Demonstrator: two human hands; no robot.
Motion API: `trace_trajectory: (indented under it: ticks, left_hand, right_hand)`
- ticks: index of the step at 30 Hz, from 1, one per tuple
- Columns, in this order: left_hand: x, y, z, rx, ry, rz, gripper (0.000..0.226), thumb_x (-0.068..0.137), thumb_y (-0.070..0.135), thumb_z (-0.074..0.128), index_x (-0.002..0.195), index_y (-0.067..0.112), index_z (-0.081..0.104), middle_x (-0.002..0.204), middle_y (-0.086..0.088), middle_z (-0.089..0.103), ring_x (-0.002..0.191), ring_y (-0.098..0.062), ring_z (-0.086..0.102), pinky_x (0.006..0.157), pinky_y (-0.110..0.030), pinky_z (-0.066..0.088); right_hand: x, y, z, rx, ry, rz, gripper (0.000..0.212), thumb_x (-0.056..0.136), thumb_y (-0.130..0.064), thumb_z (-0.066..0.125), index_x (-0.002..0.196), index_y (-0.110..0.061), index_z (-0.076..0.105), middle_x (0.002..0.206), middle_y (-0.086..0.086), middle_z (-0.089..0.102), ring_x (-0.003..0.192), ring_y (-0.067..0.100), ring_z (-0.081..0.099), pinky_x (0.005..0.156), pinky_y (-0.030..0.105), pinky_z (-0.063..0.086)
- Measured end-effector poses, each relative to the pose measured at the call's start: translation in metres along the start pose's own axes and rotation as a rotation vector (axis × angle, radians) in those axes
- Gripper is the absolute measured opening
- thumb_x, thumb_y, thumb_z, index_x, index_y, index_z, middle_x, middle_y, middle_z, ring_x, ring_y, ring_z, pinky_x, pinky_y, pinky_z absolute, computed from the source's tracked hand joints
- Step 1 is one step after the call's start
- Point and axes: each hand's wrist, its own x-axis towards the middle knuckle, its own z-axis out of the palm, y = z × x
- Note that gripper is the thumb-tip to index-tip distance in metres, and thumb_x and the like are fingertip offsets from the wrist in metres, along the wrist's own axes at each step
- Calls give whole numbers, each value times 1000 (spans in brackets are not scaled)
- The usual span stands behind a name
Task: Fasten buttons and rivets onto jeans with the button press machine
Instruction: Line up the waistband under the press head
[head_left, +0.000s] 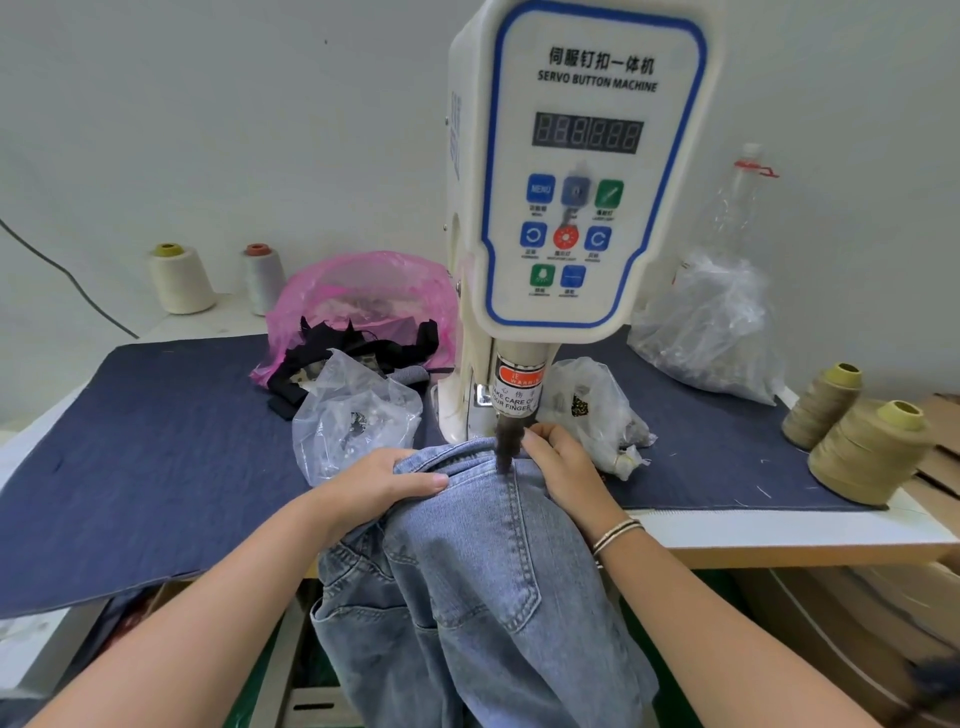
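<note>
Head view: light blue jeans hang over the front edge of the table, their top edge lying under the press. The dark punch of the press comes down onto the denim beside a stitched seam; it is blurred at its tip, so I cannot tell whether a button sits beneath it. The left hand grips a fold of the jeans, thumb on top and fingers curled under the cloth. The right hand holds the jeans just right of the punch, fingers bent at the top edge and palm on the denim; a bracelet rings its wrist. A dark blue mat covers the table. Clear bags lie on either side of the press, a pink bag behind. Thread cones stand at the right, two more at the back left.
</note>
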Motion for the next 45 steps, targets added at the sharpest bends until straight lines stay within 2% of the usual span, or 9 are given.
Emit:
trace_trajectory:
  ticks: [15, 19, 22, 27, 31, 34, 39, 42, 45]
  left_hand:
    - [-10, 5, 18, -20, -174, 56, 28, 84, 44, 60, 106, 30, 70, 112, 3, 72, 103, -16, 68, 85, -25, 54]
    - [-11, 8, 32, 181, -255, 144, 19, 89, 29, 60, 71, 29, 66, 69, 15, 62, 63, -1, 57, 65, -14, 42]
    - [-6, 0, 35, 570, -135, 302, 31, 91, 32, 58, 62, 23, 49, 55, 14, 45, 52, -2, 38, 55, -24, 32]
    - [-3, -16, 41, 990, 246, 576, 32, 84, 44, 39, 71, 19, 53, 50, 3, 50, 46, -15, 45, 47, -29, 30]
    - [2, -21, 45, 929, 273, 544, 29, 83, 48, 40, 70, 23, 47, 47, 7, 43, 47, -13, 40, 49, -31, 34]
    - [5, -24, 41, 809, 265, 471, 25, 81, 51, 45, 67, 31, 42, 50, 9, 47, 50, -12, 43, 54, -33, 39]
    - [10, -26, 42, 724, 285, 401, 37, 75, 57, 46, 69, 20, 46, 59, 4, 55, 56, -15, 50, 54, -29, 38]
    - [12, -27, 40, 713, 287, 380, 41, 72, 59, 46, 69, 18, 47, 61, 4, 57, 58, -14, 51, 55, -29, 38]
    - [13, -29, 40, 699, 295, 355, 42, 70, 61, 46, 68, 19, 47, 60, 5, 57, 55, -11, 49, 55, -27, 38]
  right_hand:
    - [-35, -25, -18, 239, -274, 227, 16, 96, -22, 46, 89, -14, 58, 83, 5, 59, 80, 16, 54, 76, 30, 43]
    - [-45, -30, -37, 370, -512, 222, 17, 90, -21, 52, 74, -18, 55, 73, -1, 52, 69, 11, 47, 64, 23, 40]
    - [-45, -33, -51, 160, -494, 193, 27, 92, -29, 52, 68, -23, 61, 71, -5, 60, 65, 7, 55, 62, 20, 47]
    - [6, -35, -71, -338, 204, 98, 23, 96, -19, 51, 83, -17, 70, 84, -2, 65, 75, 12, 58, 74, 29, 51]
    - [43, -35, -64, -970, 63, 73, 29, 97, -20, 42, 100, -8, 69, 105, 9, 68, 98, 29, 60, 86, 36, 47]
    - [65, -32, -53, -1137, 9, 207, 31, 97, -24, 43, 116, -10, 61, 119, 14, 61, 109, 32, 57, 86, 35, 47]
    - [90, -43, -43, -860, -26, 928, 82, 85, -50, 51, 150, -10, 21, 156, 13, 20, 144, 30, 19, 118, 39, 18]
    - [90, -40, -37, -1041, -66, 820, 65, 91, -38, 48, 147, -9, 28, 154, 13, 26, 141, 32, 26, 114, 39, 25]
    - [84, -27, -38, -1250, 88, 259, 28, 93, -12, 46, 118, -5, 59, 121, 17, 60, 112, 34, 57, 79, 36, 43]
